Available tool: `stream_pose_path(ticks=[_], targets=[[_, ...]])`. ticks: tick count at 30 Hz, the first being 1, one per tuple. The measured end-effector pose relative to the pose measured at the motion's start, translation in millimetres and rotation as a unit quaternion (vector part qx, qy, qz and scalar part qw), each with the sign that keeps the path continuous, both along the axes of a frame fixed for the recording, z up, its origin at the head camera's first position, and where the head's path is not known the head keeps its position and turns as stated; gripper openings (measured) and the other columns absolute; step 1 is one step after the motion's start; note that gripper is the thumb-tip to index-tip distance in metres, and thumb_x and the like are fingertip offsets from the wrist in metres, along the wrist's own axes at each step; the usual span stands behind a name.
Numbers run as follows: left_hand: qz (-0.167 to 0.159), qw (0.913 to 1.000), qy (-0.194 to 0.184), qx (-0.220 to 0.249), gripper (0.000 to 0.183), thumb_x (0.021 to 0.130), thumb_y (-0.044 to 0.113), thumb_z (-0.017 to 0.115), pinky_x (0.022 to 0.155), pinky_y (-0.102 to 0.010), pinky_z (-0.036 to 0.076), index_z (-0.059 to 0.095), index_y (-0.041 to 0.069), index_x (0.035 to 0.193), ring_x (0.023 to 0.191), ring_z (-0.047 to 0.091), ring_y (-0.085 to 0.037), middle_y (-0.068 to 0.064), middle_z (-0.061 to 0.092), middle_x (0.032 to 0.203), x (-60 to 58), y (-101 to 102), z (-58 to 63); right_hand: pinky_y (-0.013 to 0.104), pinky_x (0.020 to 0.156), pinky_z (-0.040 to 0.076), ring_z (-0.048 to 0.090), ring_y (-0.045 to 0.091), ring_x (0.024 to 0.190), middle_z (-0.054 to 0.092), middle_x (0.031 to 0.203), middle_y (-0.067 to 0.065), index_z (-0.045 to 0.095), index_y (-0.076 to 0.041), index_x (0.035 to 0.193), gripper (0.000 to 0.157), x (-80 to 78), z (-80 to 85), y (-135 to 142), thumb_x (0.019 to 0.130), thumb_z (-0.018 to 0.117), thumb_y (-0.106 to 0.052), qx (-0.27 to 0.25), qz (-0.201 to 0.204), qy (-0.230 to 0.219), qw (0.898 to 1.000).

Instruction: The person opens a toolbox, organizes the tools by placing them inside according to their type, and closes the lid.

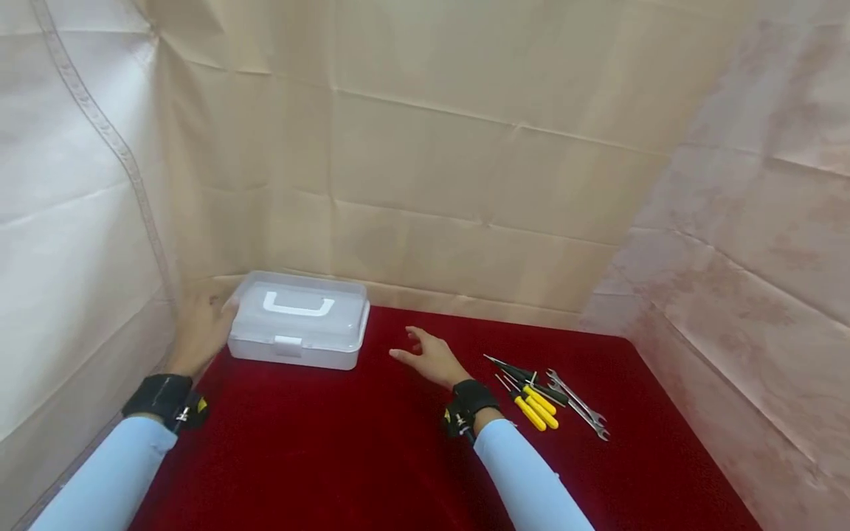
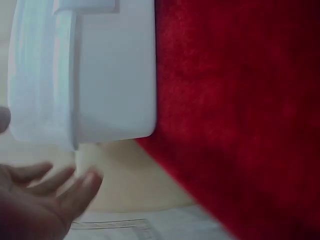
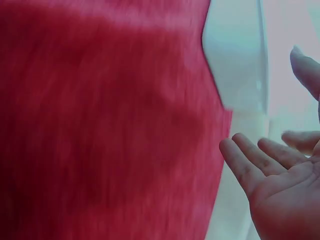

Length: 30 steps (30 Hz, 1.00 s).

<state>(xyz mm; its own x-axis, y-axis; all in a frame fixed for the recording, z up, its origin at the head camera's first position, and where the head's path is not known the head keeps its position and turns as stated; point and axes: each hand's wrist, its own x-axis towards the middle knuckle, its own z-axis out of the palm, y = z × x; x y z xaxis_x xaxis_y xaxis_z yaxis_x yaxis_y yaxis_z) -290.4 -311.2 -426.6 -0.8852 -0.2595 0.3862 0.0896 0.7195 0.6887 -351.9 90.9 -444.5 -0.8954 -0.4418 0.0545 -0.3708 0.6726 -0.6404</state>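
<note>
A translucent white plastic box [image 1: 299,354] with a closed lid, a white carry handle [image 1: 299,304] and a front latch [image 1: 288,345] stands at the back left of the red cloth. Beside its left end is my left hand [image 1: 202,324], fingers spread and slightly bent; in the left wrist view the fingers [image 2: 75,195] lie just off the box's end. My right hand [image 1: 432,358] hovers to the right of the box with a gap between them. Its palm and loosely extended fingers [image 3: 245,167] show in the right wrist view, holding nothing.
On the right of the red cloth [image 1: 372,450] lie several yellow-handled screwdrivers [image 1: 531,409], dark-handled tools [image 1: 521,374] and metal wrenches [image 1: 578,402]. Cream fabric walls [image 1: 425,147] rise behind and at both sides.
</note>
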Motion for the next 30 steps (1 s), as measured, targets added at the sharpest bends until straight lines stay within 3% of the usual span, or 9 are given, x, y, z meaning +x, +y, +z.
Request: stream_pose_path(ticks=[2, 4, 9, 13, 18, 22, 30], targets=[[-0.014, 0.9956, -0.072, 0.059, 0.081, 0.102, 0.055, 0.032, 0.097, -0.068, 0.027, 0.025, -0.011, 0.149, 0.129, 0.032, -0.056, -0.038, 0.035, 0.142, 9.8, -8.9, -10.3, 0.040, 0.093, 0.046, 0.056, 0.027, 0.122, 0.049, 0.144, 0.012, 0.031, -0.013, 0.155, 0.086, 4.9, -1.3, -18.3, 0.088, 0.062, -0.058, -0.013, 0.007, -0.025, 1.000], [-0.046, 0.9890, -0.108, 0.091, 0.088, 0.100, 0.062, 0.028, 0.097, -0.069, 0.027, 0.020, -0.008, 0.152, 0.131, 0.030, -0.056, -0.038, 0.032, 0.145, 14.2, -11.3, -17.6, 0.040, 0.093, 0.047, 0.056, 0.027, 0.122, 0.048, 0.145, 0.015, 0.024, -0.013, 0.157, 0.093, 9.3, -3.8, -32.3, 0.087, 0.063, -0.059, -0.024, 0.007, -0.049, 0.998], [-0.097, 0.9845, -0.111, 0.096, 0.085, 0.099, 0.061, 0.038, 0.100, -0.067, 0.024, 0.019, 0.000, 0.155, 0.136, 0.027, -0.053, -0.033, 0.032, 0.149, 16.0, -7.9, -24.4, 0.038, 0.094, 0.046, 0.056, 0.025, 0.123, 0.043, 0.150, 0.011, 0.021, -0.009, 0.157, 0.094, 17.1, -11.8, -51.7, 0.087, 0.065, -0.054, -0.049, -0.001, -0.077, 0.996], [-0.099, 0.9859, -0.128, 0.043, 0.092, 0.094, 0.062, 0.048, 0.099, -0.067, 0.026, 0.014, 0.004, 0.157, 0.135, 0.028, -0.053, -0.033, 0.030, 0.149, 14.8, -5.4, -27.5, 0.035, 0.090, 0.048, 0.059, 0.023, 0.119, 0.047, 0.146, 0.008, 0.028, -0.010, 0.156, 0.088, 18.7, -15.9, -60.2, 0.088, 0.068, -0.048, -0.072, 0.009, -0.057, 0.996], [-0.091, 0.9869, -0.129, 0.033, 0.102, 0.087, 0.060, 0.062, 0.098, -0.065, 0.031, 0.014, 0.004, 0.157, 0.132, 0.033, -0.052, -0.033, 0.032, 0.148, 15.0, -5.2, -32.1, 0.030, 0.085, 0.051, 0.064, 0.021, 0.110, 0.060, 0.132, 0.007, 0.039, -0.019, 0.151, 0.074, 17.3, -17.9, -68.9, 0.088, 0.071, -0.041, -0.095, 0.012, -0.007, 0.995], [-0.091, 0.9885, -0.119, 0.022, 0.105, 0.083, 0.059, 0.067, 0.097, -0.063, 0.034, 0.018, 0.003, 0.157, 0.130, 0.038, -0.051, -0.032, 0.036, 0.145, 16.5, -5.5, -34.4, 0.029, 0.082, 0.051, 0.066, 0.021, 0.105, 0.063, 0.126, 0.007, 0.047, -0.016, 0.146, 0.069, 18.7, -17.9, -71.6, 0.086, 0.073, -0.038, -0.102, -0.010, 0.007, 0.995], [-0.103, 0.9866, -0.126, 0.010, 0.101, 0.079, 0.059, 0.072, 0.091, -0.059, 0.041, 0.034, -0.003, 0.149, 0.121, 0.049, -0.046, -0.029, 0.050, 0.135, 23.9, -7.7, -34.3, 0.028, 0.079, 0.048, 0.063, 0.017, 0.100, 0.068, 0.116, 0.004, 0.056, -0.013, 0.137, 0.062, 24.8, -15.2, -73.8, 0.084, 0.074, -0.042, -0.061, -0.039, 0.014, 0.997]])
